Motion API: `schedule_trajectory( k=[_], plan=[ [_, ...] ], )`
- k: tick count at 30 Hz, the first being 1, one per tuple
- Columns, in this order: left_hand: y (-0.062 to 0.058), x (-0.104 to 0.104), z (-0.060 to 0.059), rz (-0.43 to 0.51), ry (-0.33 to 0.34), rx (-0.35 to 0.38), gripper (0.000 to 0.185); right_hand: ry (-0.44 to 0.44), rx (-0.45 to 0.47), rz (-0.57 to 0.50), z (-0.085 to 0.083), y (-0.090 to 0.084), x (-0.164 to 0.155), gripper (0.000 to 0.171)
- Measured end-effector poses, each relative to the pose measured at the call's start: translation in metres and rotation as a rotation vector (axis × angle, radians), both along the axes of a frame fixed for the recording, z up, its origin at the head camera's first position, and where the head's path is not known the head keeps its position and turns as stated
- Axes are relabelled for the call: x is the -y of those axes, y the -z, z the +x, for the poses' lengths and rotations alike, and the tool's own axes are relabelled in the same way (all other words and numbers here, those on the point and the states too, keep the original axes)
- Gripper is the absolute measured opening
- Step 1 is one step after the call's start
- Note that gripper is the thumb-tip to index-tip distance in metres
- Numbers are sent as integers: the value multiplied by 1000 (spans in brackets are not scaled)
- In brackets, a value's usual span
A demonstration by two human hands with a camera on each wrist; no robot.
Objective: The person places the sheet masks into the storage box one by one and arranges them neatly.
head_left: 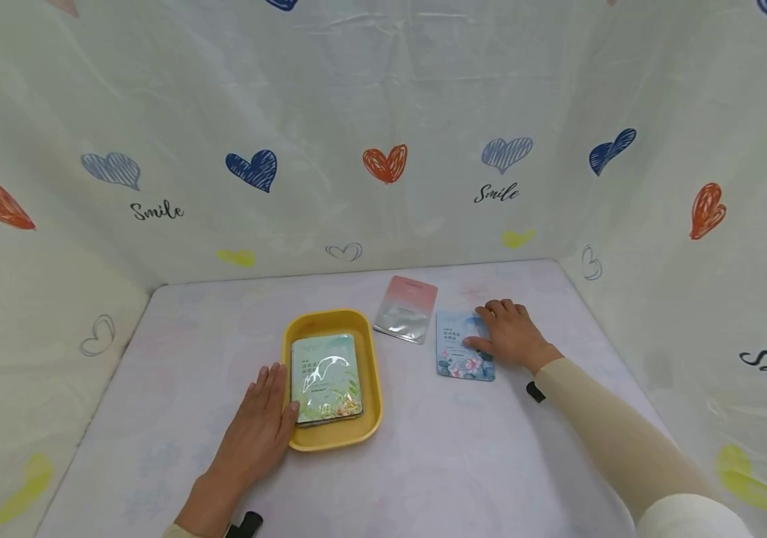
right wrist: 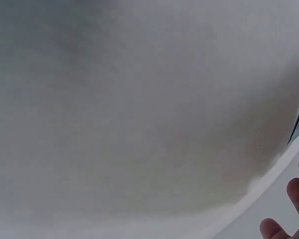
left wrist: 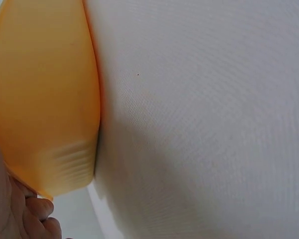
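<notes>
Backdrop [head_left: 383, 112]: hearts all over, "Smile" printed a few times
Table [head_left: 464, 463]: loads of bare room toward the near edge
Tray [head_left: 370, 359]: yellow, left hand [head_left: 258, 430] flat, fingers spread, against its left rim; green packet [head_left: 325, 376] inside
Blue packet [head_left: 460, 351]: right hand [head_left: 507, 331] lies flat on its right edge, text unreadable
Pink packet [head_left: 406, 308]: just left of the right hand, beyond the blue one

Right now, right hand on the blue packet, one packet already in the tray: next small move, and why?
Probably pinch and lift the blue packet. The right hand lies on its edge, fingers lightly curled; the left hand lies flat against the yellow tray, which holds a green packet. The pink packet lies untouched.
</notes>
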State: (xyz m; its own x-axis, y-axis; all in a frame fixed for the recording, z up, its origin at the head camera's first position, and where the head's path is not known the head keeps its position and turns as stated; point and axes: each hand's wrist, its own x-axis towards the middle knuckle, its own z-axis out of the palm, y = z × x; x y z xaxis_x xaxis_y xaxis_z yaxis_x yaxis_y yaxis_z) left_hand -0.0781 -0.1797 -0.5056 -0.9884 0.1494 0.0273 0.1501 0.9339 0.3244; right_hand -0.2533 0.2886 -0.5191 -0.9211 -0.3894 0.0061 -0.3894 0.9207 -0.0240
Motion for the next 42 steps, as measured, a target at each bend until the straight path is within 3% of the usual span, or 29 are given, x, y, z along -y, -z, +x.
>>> schedule_trajectory(
  k=[9, 20, 27, 31, 42],
  plan=[
    [2, -1, -1, 11, -7, 15, 71, 3, 60, 51, -8, -2, 9, 89],
    [4, 0, -2, 10, -11, 22, 71, 96, 136, -30, -13, -4, 13, 84],
    [4, 0, -2, 11, -10, 17, 72, 103, 154, -117, -13, -6, 16, 89],
    [4, 0, -3, 9, -12, 19, 71, 102, 149, -155, -10, -11, 19, 81],
    [2, 1, 0, 12, -7, 3, 70, 253, 269, -414, 0, -46, 32, 69]
  ],
)
